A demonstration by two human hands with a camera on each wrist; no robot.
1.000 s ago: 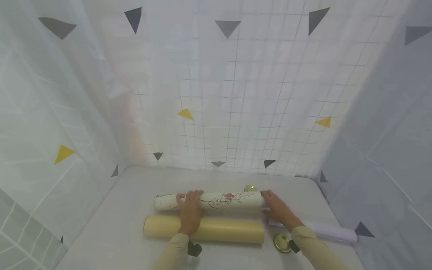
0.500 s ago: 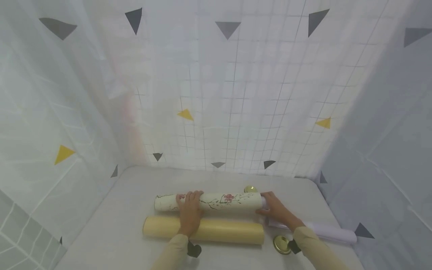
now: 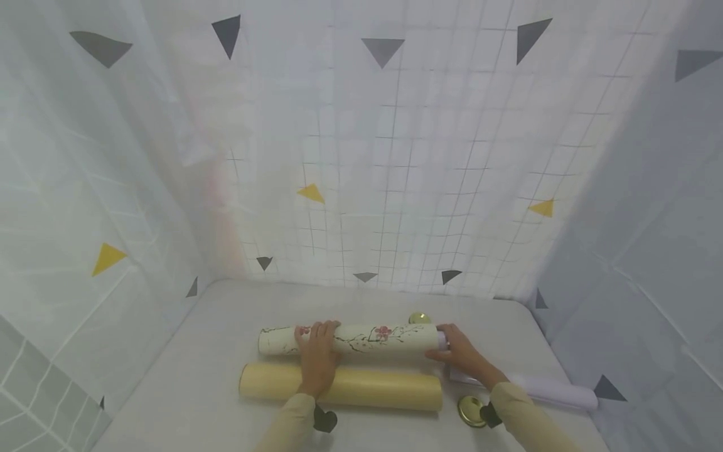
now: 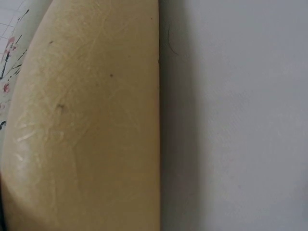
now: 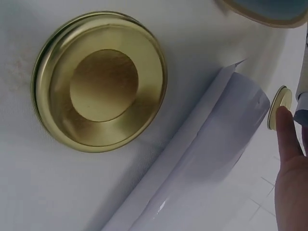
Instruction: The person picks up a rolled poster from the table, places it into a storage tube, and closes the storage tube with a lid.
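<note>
A white cardboard tube (image 3: 356,339) with red blossoms and dark branches lies crosswise in the head view. My left hand (image 3: 318,355) grips it from above, left of its middle. From its right end sticks a short length of a pale rolled sheet (image 3: 442,341), its outer end visible in the right wrist view. My right hand (image 3: 465,355) holds this end, thumb below and fingers above, fingertips right at the tube's rim. Nearer to me, a yellow tube (image 3: 384,388) lies parallel under my left wrist; it fills much of the left wrist view.
Another pale rolled sheet (image 3: 553,388) lies to the right, partly behind my right forearm. One gold metal lid (image 3: 471,410) lies near my right sleeve, a second lid (image 3: 419,318) just behind the blossom tube. White curtain-like walls surround the white table (image 3: 186,376).
My right thumb has shifted left, from the rolled sheet's end to below the tube's rim. Slightly more of the sheet's end shows. The left hand and the other things stay in place.
</note>
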